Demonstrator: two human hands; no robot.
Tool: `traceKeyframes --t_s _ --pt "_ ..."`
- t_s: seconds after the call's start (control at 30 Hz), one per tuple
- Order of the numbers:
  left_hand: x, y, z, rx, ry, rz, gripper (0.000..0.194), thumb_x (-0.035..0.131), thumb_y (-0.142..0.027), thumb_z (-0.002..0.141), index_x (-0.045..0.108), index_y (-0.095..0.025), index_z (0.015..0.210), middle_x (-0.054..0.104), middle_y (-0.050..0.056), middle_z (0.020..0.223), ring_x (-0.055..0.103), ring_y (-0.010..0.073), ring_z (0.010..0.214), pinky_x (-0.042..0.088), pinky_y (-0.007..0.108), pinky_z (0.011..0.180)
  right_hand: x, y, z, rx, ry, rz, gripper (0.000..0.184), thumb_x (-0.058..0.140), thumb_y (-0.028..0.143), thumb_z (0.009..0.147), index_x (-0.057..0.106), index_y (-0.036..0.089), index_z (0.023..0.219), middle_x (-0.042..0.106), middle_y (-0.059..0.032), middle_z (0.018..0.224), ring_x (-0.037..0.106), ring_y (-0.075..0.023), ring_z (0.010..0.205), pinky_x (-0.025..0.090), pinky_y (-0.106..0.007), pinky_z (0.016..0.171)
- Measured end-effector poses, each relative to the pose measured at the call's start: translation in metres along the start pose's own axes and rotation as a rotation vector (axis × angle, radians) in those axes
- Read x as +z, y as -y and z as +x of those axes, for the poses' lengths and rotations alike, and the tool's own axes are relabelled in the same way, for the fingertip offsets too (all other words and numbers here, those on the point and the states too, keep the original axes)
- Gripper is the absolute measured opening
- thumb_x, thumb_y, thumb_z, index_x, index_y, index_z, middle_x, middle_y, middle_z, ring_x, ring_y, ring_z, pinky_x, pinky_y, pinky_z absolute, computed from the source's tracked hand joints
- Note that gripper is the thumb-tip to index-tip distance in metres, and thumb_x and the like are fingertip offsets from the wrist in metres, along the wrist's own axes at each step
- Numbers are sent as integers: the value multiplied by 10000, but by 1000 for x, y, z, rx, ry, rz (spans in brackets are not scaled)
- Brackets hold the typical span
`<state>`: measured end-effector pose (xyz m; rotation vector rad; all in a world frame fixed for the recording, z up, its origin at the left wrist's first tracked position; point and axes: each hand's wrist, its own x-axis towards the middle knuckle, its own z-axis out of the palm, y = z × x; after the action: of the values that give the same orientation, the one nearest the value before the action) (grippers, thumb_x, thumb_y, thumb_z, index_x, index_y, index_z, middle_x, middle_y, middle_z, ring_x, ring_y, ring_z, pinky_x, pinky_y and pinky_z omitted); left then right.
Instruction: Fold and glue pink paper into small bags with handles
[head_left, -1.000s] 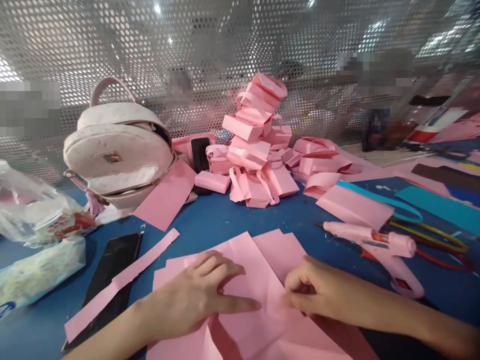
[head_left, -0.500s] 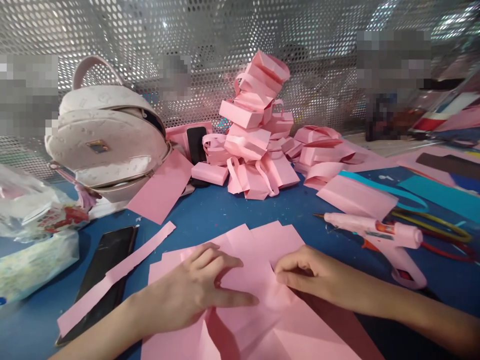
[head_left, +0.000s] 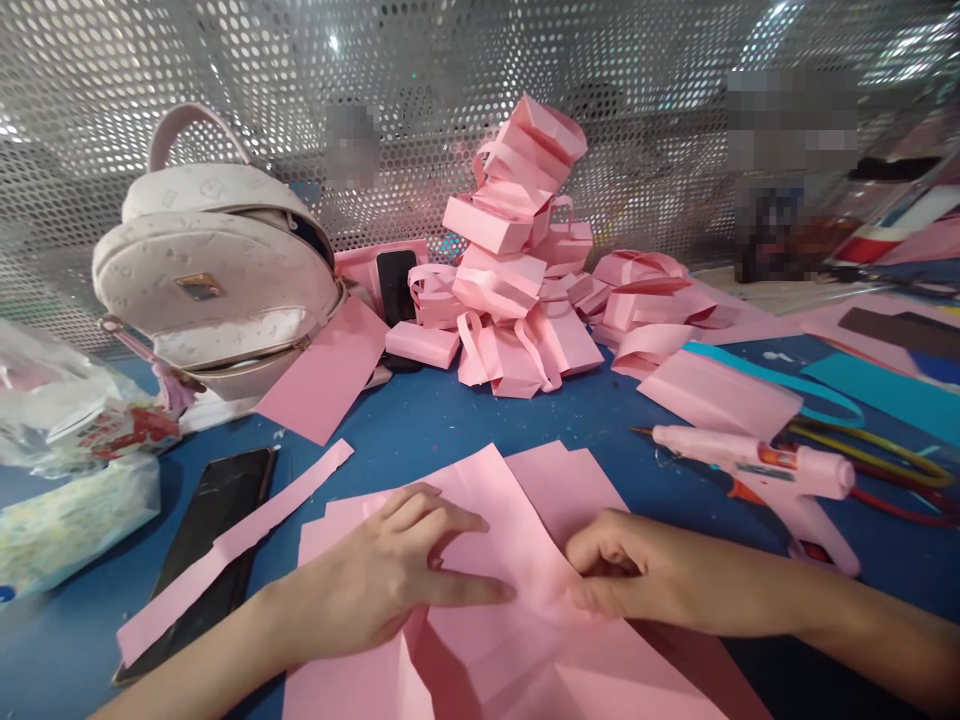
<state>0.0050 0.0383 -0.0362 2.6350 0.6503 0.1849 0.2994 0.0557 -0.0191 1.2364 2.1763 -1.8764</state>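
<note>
A creased sheet of pink paper (head_left: pixel 480 500) lies in front of me on top of more pink sheets (head_left: pixel 577 490). My left hand (head_left: pixel 405 570) rests on the creased sheet, thumb and index finger stretched apart, pressing it down. At the sheet's right edge, my right hand (head_left: pixel 630 570) pinches the paper between thumb and curled fingers. Near the left hand a raised fold (head_left: pixel 416 670) stands up from the sheet. A pink glue gun (head_left: pixel 765 465) lies on its side beyond my right hand.
Folded pink paper bags (head_left: pixel 499 280) are piled at the back. A white backpack (head_left: pixel 217 270) stands at the left, before a perforated metal screen (head_left: pixel 450 60). A pink strip (head_left: pixel 247 540) crosses a black phone (head_left: pixel 202 540). Blue paper (head_left: pixel 885 395) lies at the right.
My right hand shifted left along the sheet's edge, bending it, then came back right while pinching the paper. The left hand stayed in place. The view tilted slightly downward.
</note>
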Motion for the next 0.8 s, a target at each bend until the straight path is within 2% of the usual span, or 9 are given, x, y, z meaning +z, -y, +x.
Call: traceKeyframes --t_s 0.2,0.33,0.53,0.7,0.8 --pt "1 0 -1 11 -20 24 758 416 74 870 459 -422 1441 439 59 1405 422 262 1205 328 496 1090 1 4 -3 120 -8 78 449 639 604 809 583 160 848 434 37 706 358 -101 620 284 -227 542" --pt "1 0 -1 22 -40 52 785 444 80 854 449 -442 1441 460 49 1399 437 254 1223 325 491 1109 0 5 -4 194 -22 149 510 669 631 762 637 153 938 522 13 764 437 -119 662 333 -232 577" --pt "1 0 0 31 -28 55 745 439 72 890 470 -446 1425 454 52 1414 433 240 1265 295 486 1133 1 6 -6 207 -39 202 554 678 636 744 672 142 995 627 -49 932 548 -202 865 418 -303 761" --pt "1 1 -1 42 -48 61 713 477 55 887 510 -444 1395 435 43 1452 435 249 1291 285 491 1144 3 6 -4 160 -67 131 485 624 588 805 653 139 985 614 -36 883 539 -188 824 410 -296 725" --pt "0 0 0 41 -49 61 706 471 60 885 528 -438 1382 432 40 1462 436 247 1297 287 493 1145 3 4 2 74 -19 114 403 626 543 821 583 146 767 462 38 686 407 -107 640 304 -233 569"
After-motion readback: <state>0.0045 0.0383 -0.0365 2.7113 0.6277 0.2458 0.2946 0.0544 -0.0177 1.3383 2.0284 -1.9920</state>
